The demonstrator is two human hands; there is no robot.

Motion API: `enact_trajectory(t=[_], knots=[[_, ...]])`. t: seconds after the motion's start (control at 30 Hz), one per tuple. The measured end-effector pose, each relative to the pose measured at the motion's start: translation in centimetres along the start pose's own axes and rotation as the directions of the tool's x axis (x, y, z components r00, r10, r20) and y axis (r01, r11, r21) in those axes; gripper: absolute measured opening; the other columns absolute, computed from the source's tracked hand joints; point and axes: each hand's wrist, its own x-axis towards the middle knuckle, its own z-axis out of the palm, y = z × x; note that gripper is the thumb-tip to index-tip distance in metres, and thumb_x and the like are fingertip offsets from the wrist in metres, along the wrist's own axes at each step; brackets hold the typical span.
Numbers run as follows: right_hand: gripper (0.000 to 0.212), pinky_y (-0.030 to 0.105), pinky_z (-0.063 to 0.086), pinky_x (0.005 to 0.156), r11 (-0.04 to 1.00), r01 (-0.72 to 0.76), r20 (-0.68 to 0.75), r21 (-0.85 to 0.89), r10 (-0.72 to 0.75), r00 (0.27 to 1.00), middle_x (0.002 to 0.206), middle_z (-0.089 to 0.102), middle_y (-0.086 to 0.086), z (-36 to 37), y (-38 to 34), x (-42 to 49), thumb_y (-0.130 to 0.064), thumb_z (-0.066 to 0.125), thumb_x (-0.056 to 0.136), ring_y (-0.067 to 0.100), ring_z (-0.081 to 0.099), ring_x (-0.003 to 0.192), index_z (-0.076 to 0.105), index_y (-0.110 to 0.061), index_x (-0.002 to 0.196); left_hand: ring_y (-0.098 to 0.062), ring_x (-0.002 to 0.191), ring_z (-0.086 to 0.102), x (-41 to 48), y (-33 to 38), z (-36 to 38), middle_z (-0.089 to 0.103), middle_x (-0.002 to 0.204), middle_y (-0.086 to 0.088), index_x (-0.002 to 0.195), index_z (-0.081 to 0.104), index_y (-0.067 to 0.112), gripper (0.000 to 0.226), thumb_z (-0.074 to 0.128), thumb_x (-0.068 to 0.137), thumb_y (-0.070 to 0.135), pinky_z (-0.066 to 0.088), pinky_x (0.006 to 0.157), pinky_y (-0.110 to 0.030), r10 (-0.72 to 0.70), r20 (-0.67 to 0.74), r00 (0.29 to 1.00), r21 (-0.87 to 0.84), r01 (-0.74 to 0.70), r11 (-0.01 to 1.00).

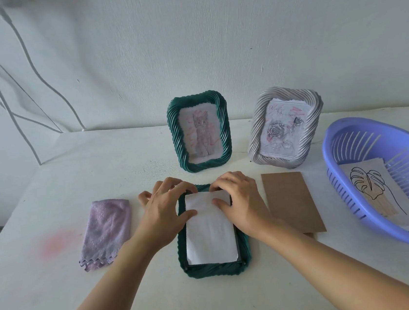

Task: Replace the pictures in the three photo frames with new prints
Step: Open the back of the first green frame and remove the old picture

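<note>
The flat frame (pixel 216 270) is laid face down on the surface (pixel 51 210), right in front of the person, back open. A white sheet (pixel 211 235) is set blank side up in its recess. The sheet's far edge is worked by both hands: the thumbs of the left hand (pixel 165 210) and right hand (pixel 242 201) are laid on the paper, and fingertips are bent over the far rim. Whether the grip is a pinch or only a press cannot be told, so it cannot be settled whether a print is being seated or lifted out.

If it is being seated, the board (pixel 291 201), lying just right of the frame, is called for next, squared over the sheet. If it is being lifted out, a print (pixel 372 186) must be fetched from the basket (pixel 373 125).

The frame's long axis is run straight away from the person, short ends near and far, and the sheet is lined up with it. The cat frame (pixel 174 132) and rose frame (pixel 257 133) are stood upright behind.
</note>
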Motion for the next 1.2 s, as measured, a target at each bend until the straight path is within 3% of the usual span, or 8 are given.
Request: enact_trajectory(t=[0.27, 0.5, 0.6, 0.67, 0.83, 0.93, 1.07, 1.2], knots=[[0.014, 0.046, 0.047, 0.087, 0.995, -0.015, -0.028, 0.1, 0.018, 0.999, 0.092, 0.067, -0.016, -0.7, -0.3, 0.0, -0.017, 0.072, 0.086, 0.011, 0.062, 0.092, 0.064, -0.023, 0.095, -0.008, 0.103, 0.05, -0.8, 0.3, -0.4, 0.054, 0.087, 0.033, 0.117, 0.053, 0.041, 0.031, 0.069, 0.09, 0.036, 0.02, 0.082, -0.037, -0.026, -0.042, 0.999, -0.1, 0.022, 0.995], [0.01, 0.013, 0.044, 0.077, 0.944, -0.106, -0.035, 0.313, 0.123, 0.992, 0.088, 0.067, -0.015, -2.6, -0.8, 0.4, -0.01, 0.071, 0.088, 0.0, 0.061, 0.087, 0.066, -0.018, 0.093, 0.003, 0.092, 0.062, -0.8, 1.1, -1.5, 0.068, 0.084, 0.025, 0.11, 0.059, 0.04, 0.02, 0.067, 0.092, 0.037, 0.035, 0.091, -0.036, -0.089, -0.041, 0.995, -0.326, 0.071, 0.943], [0.011, 0.023, 0.046, 0.067, 0.918, -0.145, -0.064, 0.368, 0.181, 0.981, 0.087, 0.069, -0.013, -3.8, -0.8, 0.5, -0.014, 0.071, 0.089, 0.013, 0.058, 0.068, 0.067, -0.023, 0.093, 0.003, 0.09, 0.065, -1.1, 2.1, -2.1, 0.072, 0.084, 0.021, 0.112, 0.059, 0.036, 0.022, 0.068, 0.092, 0.031, 0.044, 0.081, -0.025, -0.108, -0.022, 0.994, -0.458, 0.086, 0.885], [0.011, 0.031, 0.048, 0.069, 0.896, -0.174, -0.073, 0.409, 0.222, 0.972, 0.09, 0.069, -0.014, -4.6, -0.7, 0.6, -0.015, 0.07, 0.089, 0.022, 0.059, 0.068, 0.067, -0.024, 0.093, -0.001, 0.088, 0.068, -1.4, 3.0, -2.1, 0.074, 0.085, 0.017, 0.117, 0.056, 0.035, 0.03, 0.069, 0.092, 0.026, 0.046, 0.077, -0.02, -0.112, -0.009, 0.994, -0.537, 0.09, 0.839], [0.008, 0.021, 0.051, 0.074, 0.866, -0.173, -0.118, 0.469, 0.255, 0.96, 0.092, 0.07, -0.01, -6.4, -0.3, 0.4, -0.009, 0.069, 0.089, 0.006, 0.064, 0.087, 0.069, -0.016, 0.094, -0.007, 0.082, 0.071, -1.4, 4.9, -1.3, 0.071, 0.091, 0.009, 0.124, 0.049, 0.04, 0.045, 0.072, 0.09, 0.022, 0.054, 0.067, -0.019, -0.126, 0.001, 0.992, -0.631, 0.098, 0.77], [0.008, 0.01, 0.043, 0.067, 0.894, -0.19, -0.134, 0.406, 0.264, 0.955, 0.094, 0.069, -0.012, -7.9, 0.2, -0.4, -0.014, 0.07, 0.09, -0.001, 0.061, 0.08, 0.068, -0.017, 0.096, -0.016, 0.072, 0.071, -0.8, 6.0, -1.1, 0.07, 0.091, 0.006, 0.118, 0.056, 0.036, 0.041, 0.073, 0.089, 0.013, 0.057, 0.066, -0.026, -0.117, 0.029, 0.993, -0.685, 0.105, 0.721], [0.015, 0.024, 0.052, 0.075, 0.965, -0.122, -0.154, 0.233, 0.161, 0.975, 0.101, 0.065, -0.007, -10.4, 1.8, -1.2, -0.019, 0.071, 0.089, 0.008, 0.063, 0.084, 0.066, -0.021, 0.103, -0.013, 0.079, 0.071, 0.2, 7.2, -0.5, 0.071, 0.089, 0.009, 0.101, 0.07, 0.032, 0.028, 0.076, 0.085, 0.01, 0.058, 0.074, -0.024, -0.107, 0.027, 0.994, -0.678, 0.097, 0.729], [0.016, 0.026, 0.049, 0.08, 0.999, -0.05, -0.22, -0.001, 0.049, 0.974, 0.101, 0.061, -0.004, -14.2, 2.9, -2.3, -0.016, 0.069, 0.089, 0.011, 0.059, 0.086, 0.066, -0.019, 0.104, -0.013, 0.077, 0.072, 1.0, 8.7, 0.4, 0.07, 0.091, 0.01, 0.099, 0.071, 0.036, 0.027, 0.078, 0.084, 0.015, 0.054, 0.071, -0.02, -0.111, 0.044, 0.993, -0.676, 0.112, 0.728]])
